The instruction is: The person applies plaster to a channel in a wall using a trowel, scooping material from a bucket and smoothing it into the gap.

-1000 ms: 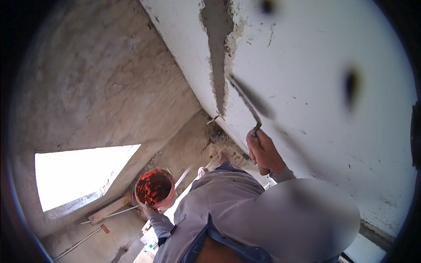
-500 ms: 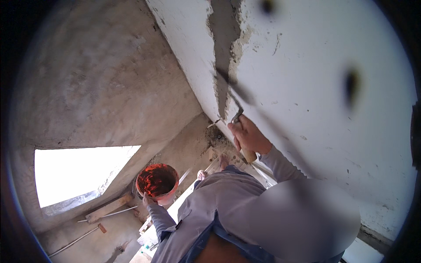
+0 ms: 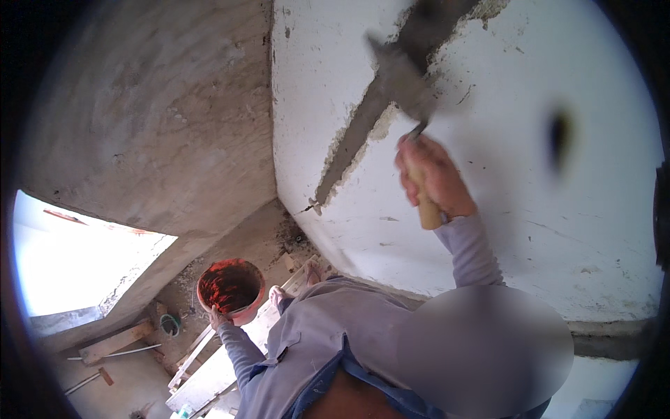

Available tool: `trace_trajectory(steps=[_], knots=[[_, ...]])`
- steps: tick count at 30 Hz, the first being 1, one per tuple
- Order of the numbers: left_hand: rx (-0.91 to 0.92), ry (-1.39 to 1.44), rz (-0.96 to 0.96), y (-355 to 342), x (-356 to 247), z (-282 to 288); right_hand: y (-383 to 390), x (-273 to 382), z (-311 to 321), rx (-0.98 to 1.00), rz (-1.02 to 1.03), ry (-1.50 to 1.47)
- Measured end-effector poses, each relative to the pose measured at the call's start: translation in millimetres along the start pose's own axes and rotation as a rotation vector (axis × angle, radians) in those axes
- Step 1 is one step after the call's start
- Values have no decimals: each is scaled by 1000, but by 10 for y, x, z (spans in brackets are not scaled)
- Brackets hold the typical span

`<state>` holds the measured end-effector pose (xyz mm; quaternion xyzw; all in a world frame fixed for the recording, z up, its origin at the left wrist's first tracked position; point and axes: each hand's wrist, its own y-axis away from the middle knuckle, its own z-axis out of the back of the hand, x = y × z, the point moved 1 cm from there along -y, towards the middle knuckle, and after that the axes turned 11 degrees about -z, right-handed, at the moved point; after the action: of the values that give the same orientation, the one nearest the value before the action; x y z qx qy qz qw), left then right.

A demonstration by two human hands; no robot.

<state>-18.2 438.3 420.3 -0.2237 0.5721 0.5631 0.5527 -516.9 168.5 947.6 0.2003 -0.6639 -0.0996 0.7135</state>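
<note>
My right hand (image 3: 436,174) grips the wooden handle of a metal trowel (image 3: 408,84), whose motion-blurred blade is over a ragged grey mortar-filled channel (image 3: 349,150) in the white wall (image 3: 335,56). I cannot tell whether the blade touches it. My left hand (image 3: 218,315) holds the rim of an orange-red bucket (image 3: 248,314), its inside smeared dark and red, down at my left side.
A bare rendered wall (image 3: 160,140) with a bright opening (image 3: 77,258) is on the left. My feet stand on a pale plank (image 3: 216,356). Below lie wooden boards (image 3: 115,342), thin rods (image 3: 87,384) and a small green-rimmed container (image 3: 169,326).
My right hand with the trowel has risen up and rightward along the channel, the blade now showing broad side. The view has turned, so the channel runs diagonally. My left hand still holds the bucket.
</note>
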Motion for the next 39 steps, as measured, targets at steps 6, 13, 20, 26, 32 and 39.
trace_trajectory(steps=[6, 13, 20, 26, 32, 39], knots=[[25, -49, 66, -137, 139, 195, -222, -175, 85, -197, -138, 122], [31, -254, -24, -275, 112, 380, 86, 824, 75, -74, 276, -109], [75, -137, -39, -374, 186, 729, -421, 131, 17, -59, 128, -157], [-7, 71, 0, 170, -245, 764, -1009, -1130, -25, -179, -58, 50], [66, 81, -32, 355, -153, 793, -1476, -2217, -164, -163, -276, 158], [286, 14, 27, 744, 97, 376, -1804, -2886, -153, -120, -524, 236]])
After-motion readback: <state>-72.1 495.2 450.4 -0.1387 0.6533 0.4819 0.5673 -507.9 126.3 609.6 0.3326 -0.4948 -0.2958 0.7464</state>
